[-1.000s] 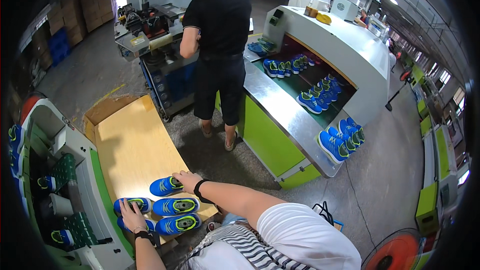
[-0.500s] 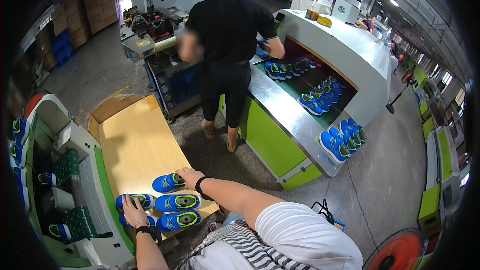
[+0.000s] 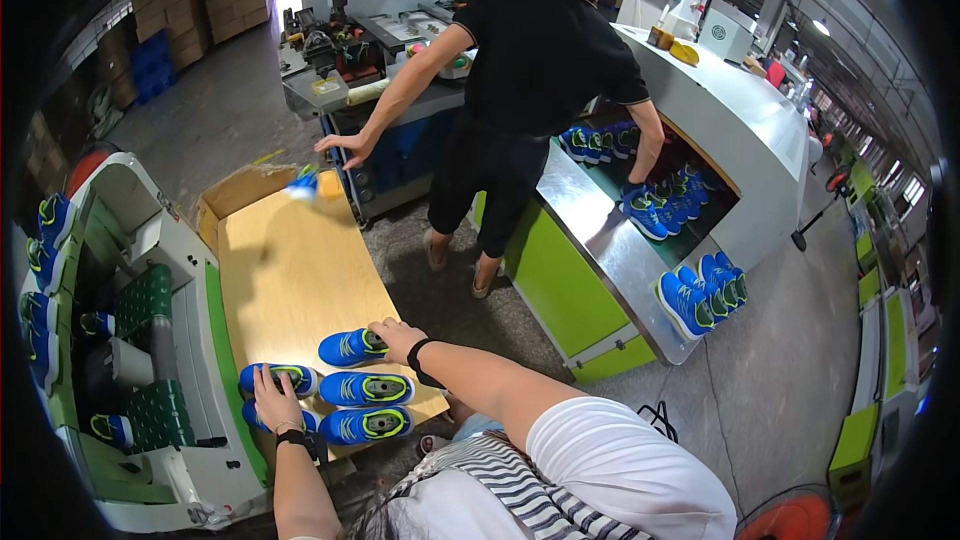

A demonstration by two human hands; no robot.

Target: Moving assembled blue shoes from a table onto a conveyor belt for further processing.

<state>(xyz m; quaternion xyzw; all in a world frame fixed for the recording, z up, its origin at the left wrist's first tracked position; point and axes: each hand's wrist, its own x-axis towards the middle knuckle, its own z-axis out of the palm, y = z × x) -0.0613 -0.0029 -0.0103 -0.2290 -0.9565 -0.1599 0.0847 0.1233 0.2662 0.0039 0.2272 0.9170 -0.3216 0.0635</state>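
Note:
My right hand (image 3: pixel 400 341) grips the heel of a blue sneaker (image 3: pixel 348 347) with lime trim, its toe pointing left on the wooden tabletop (image 3: pixel 290 265). My left hand (image 3: pixel 276 402) lies over another blue sneaker (image 3: pixel 302 378), fingers bent at its opening; the palm covers part of it. Beneath that wrist a further sneaker (image 3: pixel 250 415) is partly hidden. Between my hands and the table's near edge lie two more, a middle sneaker (image 3: pixel 366 389) and a nearest sneaker (image 3: pixel 367 425). Farther off, a blurred sneaker (image 3: pixel 303 184) shows near a co-worker's outstretched hand (image 3: pixel 345 148).
A co-worker in black (image 3: pixel 555 65) stands between the table and a white-and-green conveyor machine (image 3: pixel 720 100) with rows of sneakers inside. Several sneakers (image 3: pixel 700 290) stand on its metal ledge. At left, a green-edged machine (image 3: pixel 180 250) borders the table. A red fan (image 3: pixel 795 520) sits at lower right.
The co-worker has swung one arm out toward the table's far end, where a blurred sneaker now appears, and reaches into the machine with the other. My hands stay at the same sneakers.

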